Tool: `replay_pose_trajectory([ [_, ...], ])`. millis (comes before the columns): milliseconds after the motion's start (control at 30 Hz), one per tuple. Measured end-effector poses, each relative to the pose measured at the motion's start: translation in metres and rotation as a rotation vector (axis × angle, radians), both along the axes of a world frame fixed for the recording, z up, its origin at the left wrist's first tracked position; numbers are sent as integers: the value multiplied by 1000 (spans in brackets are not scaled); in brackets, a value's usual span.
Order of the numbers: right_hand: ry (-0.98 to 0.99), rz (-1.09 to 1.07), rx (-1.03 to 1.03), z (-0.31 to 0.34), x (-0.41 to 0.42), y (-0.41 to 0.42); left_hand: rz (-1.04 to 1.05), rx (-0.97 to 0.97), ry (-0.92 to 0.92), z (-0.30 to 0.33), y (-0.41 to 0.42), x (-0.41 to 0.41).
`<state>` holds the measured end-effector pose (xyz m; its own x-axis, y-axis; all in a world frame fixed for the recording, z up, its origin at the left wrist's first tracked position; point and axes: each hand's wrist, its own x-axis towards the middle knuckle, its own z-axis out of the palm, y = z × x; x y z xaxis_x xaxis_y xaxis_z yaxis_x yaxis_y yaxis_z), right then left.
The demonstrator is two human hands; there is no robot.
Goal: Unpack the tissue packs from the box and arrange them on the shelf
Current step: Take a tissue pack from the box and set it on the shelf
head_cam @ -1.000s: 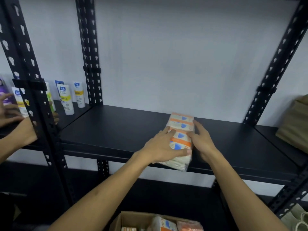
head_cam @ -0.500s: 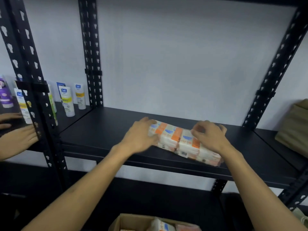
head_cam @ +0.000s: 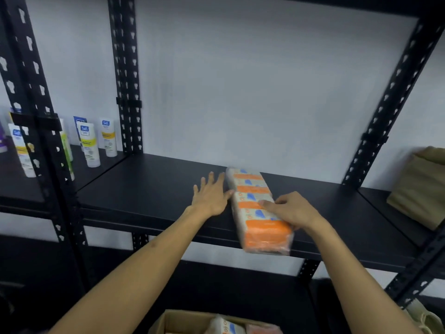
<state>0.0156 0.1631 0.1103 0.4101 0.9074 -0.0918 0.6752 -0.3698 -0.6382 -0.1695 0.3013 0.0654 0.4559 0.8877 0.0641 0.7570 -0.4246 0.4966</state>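
The black metal shelf (head_cam: 154,189) spans the frame, its board running under both hands. A tissue pack (head_cam: 257,208), a long bundle with orange and blue bands, lies flat on this board between the two hands, its length running from the front edge toward the back wall; its near end overhangs the front edge slightly. A cardboard box (head_cam: 183,321) sits below the hands at the bottom edge of the frame, open, with more packs visible inside.

The right hand (head_cam: 291,210) rests on top of the pack's right side, fingers curled over the wrapper and gripping it. The left hand (head_cam: 212,196) lies with fingers straight and spread, released, its thumb side touching the pack's left edge and the fingertips pointing toward the back wall.

Well to the left of the left fingers, white tubes (head_cam: 90,145) stand upright on the neighbouring board. Far right of the right fingers, a folded olive cloth (head_cam: 419,184) rests on another board.
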Motion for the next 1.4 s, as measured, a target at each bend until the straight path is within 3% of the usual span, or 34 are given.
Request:
replay_pose_trajectory([
  [133, 136, -35, 52, -12, -15, 0, 4, -257, -442, 0, -13, -3],
  [367, 743, -119, 294, -28, -20, 7, -56, -726, -915, 3, -31, 28],
  [433, 869, -102, 314, -34, -24, 12, 13, -740, -934, 6, -37, 38],
  [667, 936, -39, 341, -47, -16, 24, 26, -569, -775, -4, -31, 44],
  [867, 941, -67, 420, -51, -15, 31, 6, -456, -785, -8, -26, 50],
  [1067, 797, -123, 435, -46, -25, 30, 89, -736, -1047, 1, -29, 31],
  [1167, 650, -178, 481, -42, -22, 28, 50, -673, -1034, 0, -31, 27],
  [1300, 848, -161, 443, -43, -18, 24, 12, -647, -994, 2, -43, 35],
  [1400, 844, -101, 410, -48, -25, 21, 11, -635, -992, -1, -49, 39],
])
